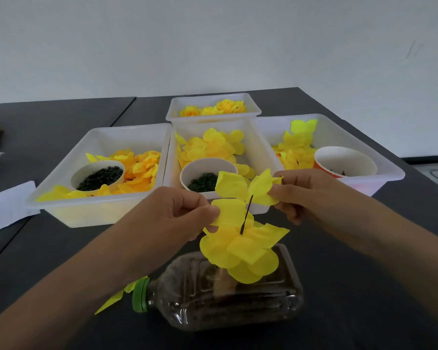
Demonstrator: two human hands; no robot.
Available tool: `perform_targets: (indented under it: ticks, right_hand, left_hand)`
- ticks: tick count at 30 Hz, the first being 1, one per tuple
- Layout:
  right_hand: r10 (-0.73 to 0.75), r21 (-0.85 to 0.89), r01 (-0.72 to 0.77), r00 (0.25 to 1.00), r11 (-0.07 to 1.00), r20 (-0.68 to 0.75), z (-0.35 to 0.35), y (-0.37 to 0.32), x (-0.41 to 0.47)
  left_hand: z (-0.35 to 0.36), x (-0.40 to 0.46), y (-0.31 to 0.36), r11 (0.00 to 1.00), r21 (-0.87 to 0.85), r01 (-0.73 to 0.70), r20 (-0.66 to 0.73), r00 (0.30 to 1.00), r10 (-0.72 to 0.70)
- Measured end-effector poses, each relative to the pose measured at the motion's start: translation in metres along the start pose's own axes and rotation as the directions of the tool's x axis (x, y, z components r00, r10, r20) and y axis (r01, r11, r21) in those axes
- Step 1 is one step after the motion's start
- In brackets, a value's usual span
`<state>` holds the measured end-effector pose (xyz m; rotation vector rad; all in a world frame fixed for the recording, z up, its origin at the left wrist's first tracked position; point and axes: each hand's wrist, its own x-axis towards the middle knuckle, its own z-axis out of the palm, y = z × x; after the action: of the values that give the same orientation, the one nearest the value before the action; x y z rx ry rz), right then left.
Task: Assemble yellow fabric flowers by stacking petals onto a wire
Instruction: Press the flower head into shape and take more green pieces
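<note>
A thin dark wire (246,214) stands up out of a plastic bottle (228,294) lying on its side, which has a green cap. Several yellow petal layers (240,251) sit stacked low on the wire. A further yellow petal piece (234,195) is threaded over the wire's top. My left hand (185,210) pinches its left lobe and my right hand (304,193) pinches its right lobe.
Three white trays (96,210) (259,147) (379,180) of loose yellow petals sit behind, each with a paper cup of small dark parts (99,178). A fourth tray (213,117) at the back holds finished flowers. White paper (5,205) lies at left. Loose petals (116,296) lie by the bottle cap.
</note>
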<state>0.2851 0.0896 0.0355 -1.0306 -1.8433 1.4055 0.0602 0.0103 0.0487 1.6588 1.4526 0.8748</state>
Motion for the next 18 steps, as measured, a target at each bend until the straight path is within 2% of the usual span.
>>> perform_targets:
  ticks: [9, 13, 18]
  right_hand:
    - [-0.072, 0.215, 0.064, 0.997, 0.974, 0.028, -0.0098, -0.0052, 0.0002]
    - [-0.056, 0.107, 0.053, 0.998, 0.993, 0.028, -0.0101, -0.0035, -0.0019]
    - [-0.007, 0.047, 0.005, 0.999, 0.999, 0.036, -0.0065, 0.0031, -0.0048]
  left_hand:
    - [0.0007, 0.0003, 0.0088, 0.985, -0.047, -0.168, -0.074, 0.984, 0.164]
    - [0.0025, -0.0015, 0.0038, 0.989, 0.049, -0.142, -0.071, 0.987, 0.145]
    - [0.0047, -0.0026, 0.0016, 0.993, 0.075, -0.094, -0.069, 0.993, 0.099]
